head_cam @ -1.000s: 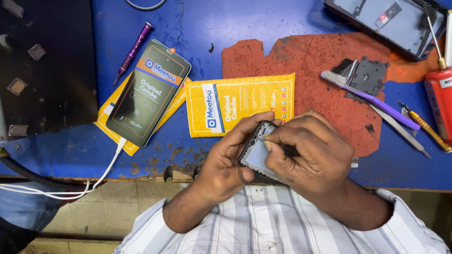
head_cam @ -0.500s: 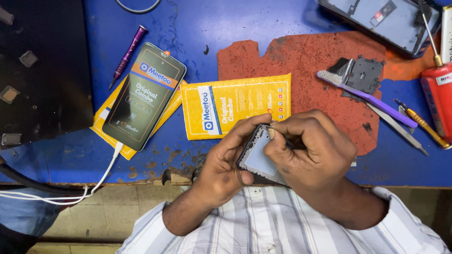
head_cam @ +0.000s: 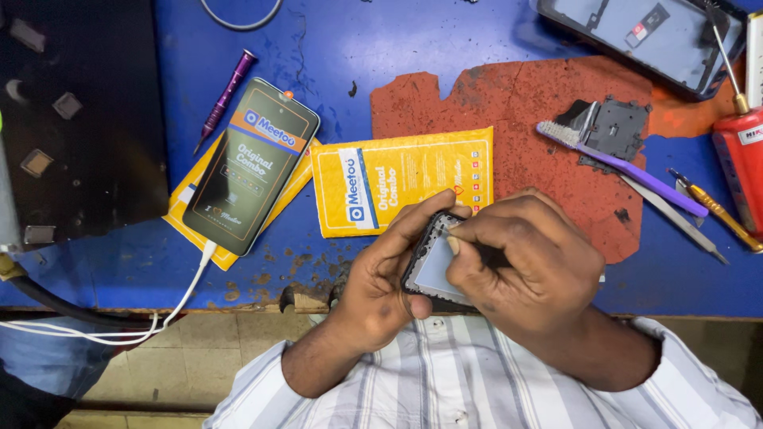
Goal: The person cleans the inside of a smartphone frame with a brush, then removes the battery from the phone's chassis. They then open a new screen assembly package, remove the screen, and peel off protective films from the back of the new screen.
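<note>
My left hand (head_cam: 381, 274) grips a small opened phone frame (head_cam: 433, 266) by its left edge, just over the near edge of the blue bench (head_cam: 381, 48). My right hand (head_cam: 520, 262) lies over the frame's right side, fingers closed around a thin dark tool that is mostly hidden, its tip near the frame's upper corner. A yellow padded envelope (head_cam: 397, 179) lies just beyond both hands.
A phone with a lit screen (head_cam: 253, 163) rests on another yellow envelope at left, with a white cable (head_cam: 187, 290) running off the edge. A purple screwdriver (head_cam: 226, 95), purple toothbrush (head_cam: 628, 167), red mat (head_cam: 517, 103), red bottle (head_cam: 743, 171), tweezers and another opened phone (head_cam: 640, 36) lie about.
Both hands and the phone frame stay in nearly the same place; my right hand's fingers have shifted slightly over the frame's upper corner.
</note>
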